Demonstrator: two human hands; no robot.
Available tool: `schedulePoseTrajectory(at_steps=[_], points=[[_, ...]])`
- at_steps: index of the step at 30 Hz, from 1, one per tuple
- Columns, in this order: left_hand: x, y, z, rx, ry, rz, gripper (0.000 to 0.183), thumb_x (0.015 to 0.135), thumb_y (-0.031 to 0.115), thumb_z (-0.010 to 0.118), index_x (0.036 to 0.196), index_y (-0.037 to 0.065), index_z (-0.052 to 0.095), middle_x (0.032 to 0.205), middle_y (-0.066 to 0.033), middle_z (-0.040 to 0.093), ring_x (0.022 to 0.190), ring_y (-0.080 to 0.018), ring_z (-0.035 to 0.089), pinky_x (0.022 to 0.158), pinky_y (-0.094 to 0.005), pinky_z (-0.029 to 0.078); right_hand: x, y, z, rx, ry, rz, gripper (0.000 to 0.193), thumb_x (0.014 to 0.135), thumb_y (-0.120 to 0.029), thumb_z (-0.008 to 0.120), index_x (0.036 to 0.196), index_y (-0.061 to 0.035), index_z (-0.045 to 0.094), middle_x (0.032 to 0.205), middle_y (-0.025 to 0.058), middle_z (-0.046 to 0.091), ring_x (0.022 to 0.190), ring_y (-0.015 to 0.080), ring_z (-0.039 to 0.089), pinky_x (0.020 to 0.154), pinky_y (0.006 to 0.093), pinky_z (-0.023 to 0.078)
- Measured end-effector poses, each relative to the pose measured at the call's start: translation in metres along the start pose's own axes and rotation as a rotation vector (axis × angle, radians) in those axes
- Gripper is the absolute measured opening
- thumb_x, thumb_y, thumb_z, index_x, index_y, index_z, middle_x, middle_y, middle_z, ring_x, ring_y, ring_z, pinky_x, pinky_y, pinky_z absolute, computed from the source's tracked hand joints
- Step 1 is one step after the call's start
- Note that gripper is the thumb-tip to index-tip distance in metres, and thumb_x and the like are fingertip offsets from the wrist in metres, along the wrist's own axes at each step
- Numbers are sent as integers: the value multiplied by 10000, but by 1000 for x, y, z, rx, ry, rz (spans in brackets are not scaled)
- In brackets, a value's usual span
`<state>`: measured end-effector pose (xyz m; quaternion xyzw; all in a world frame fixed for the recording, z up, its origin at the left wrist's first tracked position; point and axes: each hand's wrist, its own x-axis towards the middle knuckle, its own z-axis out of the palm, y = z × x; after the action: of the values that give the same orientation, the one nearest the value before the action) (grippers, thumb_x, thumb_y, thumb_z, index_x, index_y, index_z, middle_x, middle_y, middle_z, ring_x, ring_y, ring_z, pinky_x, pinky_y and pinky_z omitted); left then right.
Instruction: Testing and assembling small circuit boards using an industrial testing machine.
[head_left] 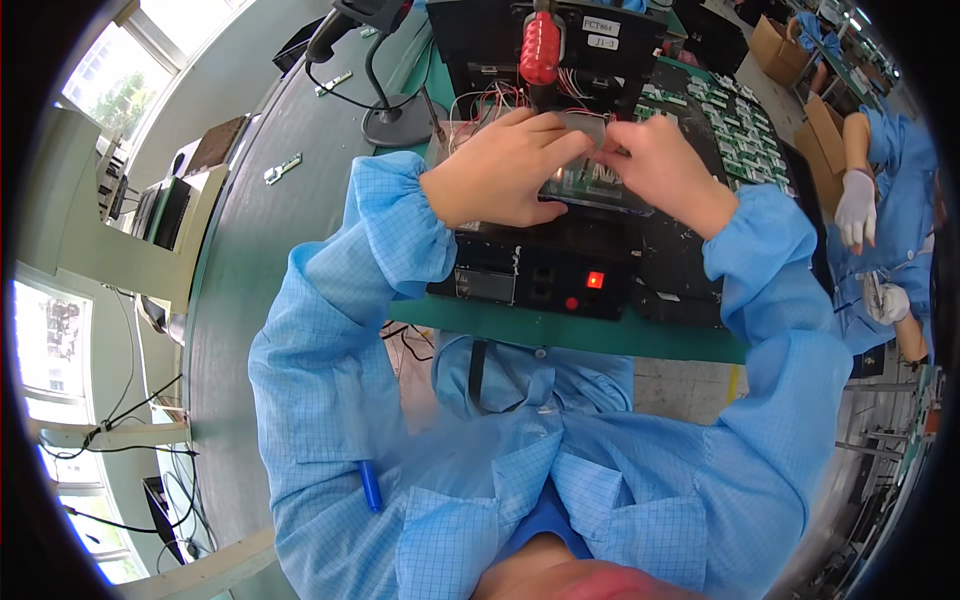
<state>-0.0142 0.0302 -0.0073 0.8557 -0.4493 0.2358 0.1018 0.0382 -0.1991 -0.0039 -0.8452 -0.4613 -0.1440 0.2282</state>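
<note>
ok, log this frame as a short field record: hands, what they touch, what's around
left hand: bare, fingers curled over the near-left edge of the circuit board
right hand: bare, fingertips on the board's top right
board seat: black test fixture, one red lamp lit on its front
above: red lever handle, upright
right of fixture: tray of green boards
left: barcode scanner on a stand
surface: green bench
far right: another person's gloved hand
</note>
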Motion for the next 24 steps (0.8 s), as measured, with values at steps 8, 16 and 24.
schedulePoseTrajectory(at_steps=[8, 16, 24], points=[[4, -1, -1, -4, 16, 10, 534, 720, 331, 803, 1103, 85, 523, 1044, -129, 609, 988, -334, 599, 878, -411, 471, 6, -6, -14, 79, -71, 134, 96, 787, -101, 765, 811, -25, 713, 715, 183, 686, 666, 349, 692, 608, 384, 548], [-1, 18, -5, 37, 57, -42, 520, 709, 274, 790, 1102, 68, 518, 1151, -139, 595, 1015, -324, 602, 878, -415, 477, 1, 4, -13, 142, 16, 65, 150, 822, -104, 752, 942, -17, 733, 783, 147, 728, 667, 243, 698, 598, 322, 526], [15, 96, 32, 128, 94, -418, 423, 752, 251, 744, 1077, 69, 545, 1142, -203, 584, 708, -247, 657, 549, -355, 530, 34, -19, -38, 173, -175, 97, 255, 835, -141, 749, 1026, 28, 747, 858, 123, 758, 684, 159, 693, 635, 284, 542]])
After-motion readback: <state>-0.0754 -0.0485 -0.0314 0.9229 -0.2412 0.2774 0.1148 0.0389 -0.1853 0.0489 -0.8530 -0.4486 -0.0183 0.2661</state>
